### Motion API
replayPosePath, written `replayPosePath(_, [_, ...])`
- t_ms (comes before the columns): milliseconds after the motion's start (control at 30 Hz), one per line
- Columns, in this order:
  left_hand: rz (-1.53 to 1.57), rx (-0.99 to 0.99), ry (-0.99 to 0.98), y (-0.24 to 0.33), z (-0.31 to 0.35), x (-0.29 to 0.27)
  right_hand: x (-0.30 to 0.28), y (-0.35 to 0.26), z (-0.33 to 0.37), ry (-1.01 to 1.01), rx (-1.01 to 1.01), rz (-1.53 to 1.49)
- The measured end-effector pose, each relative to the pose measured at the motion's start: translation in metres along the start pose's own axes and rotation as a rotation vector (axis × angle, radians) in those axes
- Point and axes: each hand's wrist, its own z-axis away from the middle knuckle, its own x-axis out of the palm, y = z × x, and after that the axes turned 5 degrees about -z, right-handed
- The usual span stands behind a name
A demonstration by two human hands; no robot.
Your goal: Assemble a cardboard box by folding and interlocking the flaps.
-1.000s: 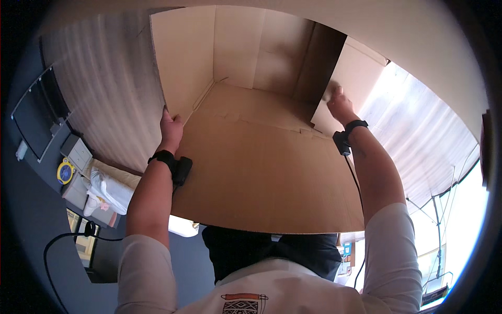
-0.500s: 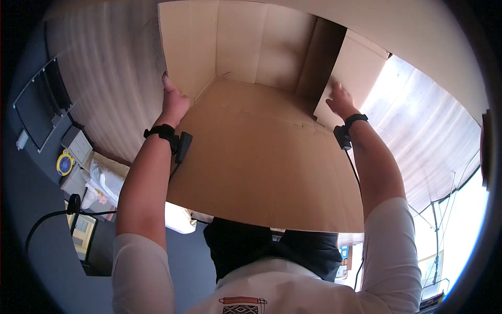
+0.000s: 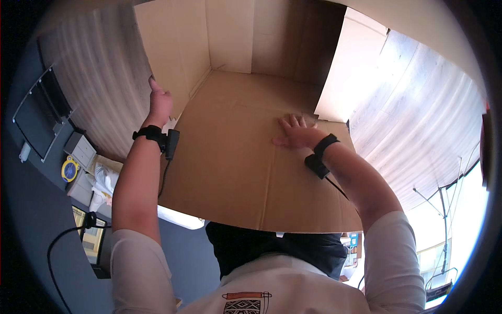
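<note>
A large brown cardboard box stands open before me, its near flap (image 3: pixel 225 167) reaching back toward my waist. My left hand (image 3: pixel 161 106) grips the edge of the left flap (image 3: pixel 175 47), thumb up along it and the other fingers mostly hidden. On the near flap, close to the box's right corner, my right hand (image 3: pixel 298 133) lies flat with its fingers spread. Just beyond that hand, the right flap (image 3: pixel 345 68) is folded outward. The box's inside back wall (image 3: pixel 293 42) lies partly in shadow.
Wood-look floor (image 3: pixel 413 89) shows on both sides of the box. A bed with white bedding (image 3: pixel 107 178), a grey drawer cabinet (image 3: pixel 79 148) and a round yellow-and-blue object (image 3: pixel 69 169) are at left. A thin-framed stand (image 3: pixel 444 225) is at right, beside a bright window.
My right hand has come off the right flap and moved left and nearer onto the near flap, fingers now spread. My left hand has shifted slightly left with the left flap, which leans farther outward.
</note>
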Motion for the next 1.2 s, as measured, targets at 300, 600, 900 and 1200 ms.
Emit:
replayPosePath(300, [-0.430, 0.246, 0.013, 0.044, 0.029, 0.148, 0.008, -0.010, 0.002, 0.006, 0.048, 0.022])
replayPosePath(600, [-0.268, 0.117, -0.278, 0.060, -0.029, 0.114, -0.073, 0.064, 0.011, 1.169, -0.050, 0.007])
replayPosePath(900, [-0.493, 0.030, -0.459, 0.094, -0.025, 0.099, -0.109, 0.124, -0.017, 0.708, 0.188, -0.095])
replayPosePath(1200, [-0.641, 0.312, -1.225, 0.216, 0.049, -0.002, -0.177, 0.112, 0.036, 0.267, 0.166, 0.003])
